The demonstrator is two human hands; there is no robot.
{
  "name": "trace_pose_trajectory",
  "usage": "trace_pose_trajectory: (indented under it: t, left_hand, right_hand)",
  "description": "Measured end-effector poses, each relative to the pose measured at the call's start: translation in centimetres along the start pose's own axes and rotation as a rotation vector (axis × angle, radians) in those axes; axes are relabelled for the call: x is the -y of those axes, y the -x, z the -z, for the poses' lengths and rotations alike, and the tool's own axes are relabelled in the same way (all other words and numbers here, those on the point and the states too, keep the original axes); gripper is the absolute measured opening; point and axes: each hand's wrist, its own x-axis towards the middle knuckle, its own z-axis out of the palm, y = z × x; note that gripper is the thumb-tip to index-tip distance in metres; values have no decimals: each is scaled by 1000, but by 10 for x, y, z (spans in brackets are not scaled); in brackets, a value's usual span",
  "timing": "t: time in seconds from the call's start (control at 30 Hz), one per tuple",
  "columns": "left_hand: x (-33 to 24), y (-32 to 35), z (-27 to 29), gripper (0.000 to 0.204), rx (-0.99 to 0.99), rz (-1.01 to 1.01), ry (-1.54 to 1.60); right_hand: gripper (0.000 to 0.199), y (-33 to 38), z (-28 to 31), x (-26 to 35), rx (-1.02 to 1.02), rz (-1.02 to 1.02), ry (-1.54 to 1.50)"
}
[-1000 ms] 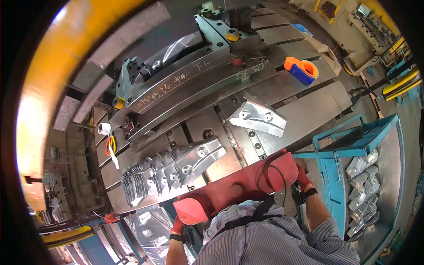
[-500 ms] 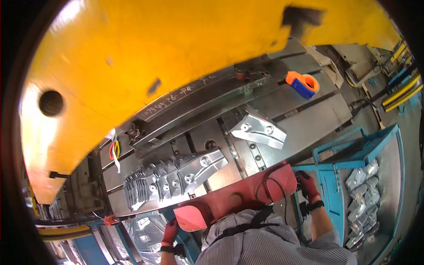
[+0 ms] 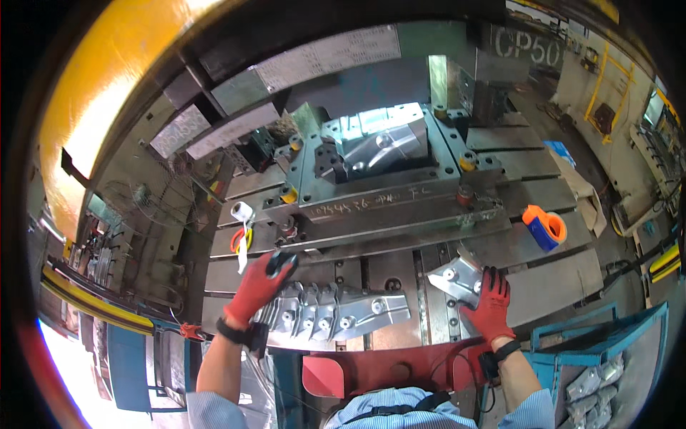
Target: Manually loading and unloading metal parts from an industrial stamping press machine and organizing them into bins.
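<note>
Compared with half a second ago, when both gloved hands were sitting low in the frame at the ends of the red box [image 3: 371, 365], the two hands are now reaching over the table [image 3: 550, 286]. The left hand [image 3: 259, 289] is hovering left of centre at the left end of a row of metal parts [image 3: 361, 314]; its fingers are curling, but one cannot tell whether they are holding anything. The right hand [image 3: 491, 304] is lying over the right end of a single metal part [image 3: 451, 276], right of centre, with its fingers stretching across; whether they are gripping it cannot be told. The yellow panel [image 3: 100, 86], which was covering most of the top, is now showing mainly at upper left, and one metal piece [image 3: 389, 146] is showing on the press block [image 3: 446, 143] at upper centre. Counting up: two red gloves are showing, one loose part is lying beneath the right hand, and one row is standing in the lower centre, its pieces overlapping too closely to number. One orange and blue tape dispenser [image 3: 539, 232] is resting at right, and one white roll [image 3: 241, 211] at left. Several more parts [image 3: 597, 393] are filling one blue cart [image 3: 614, 347] at lower right, overlapping too much for counting.
</note>
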Motion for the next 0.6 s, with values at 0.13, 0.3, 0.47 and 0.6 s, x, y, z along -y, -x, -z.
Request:
trace_pose_trajectory:
  t: [0.13, 0.3, 0.47, 0.6]
  left_hand:
    - [-45, -86, -21, 38, -103, -120, 68]
    - [-48, -167, -61, 48, -135, 54, 22]
    - [-69, -218, -78, 61, -154, 155, -99]
    - [-66, -237, -92, 51, -253, 86, -226]
  right_hand:
    - [122, -26, -10, 0, 107, -21, 75]
    - [117, -25, -9, -2, 37, -12, -42]
    - [111, -19, -13, -7, -48, 11, -51]
    - [111, -16, -11, -6, -36, 31, -41]
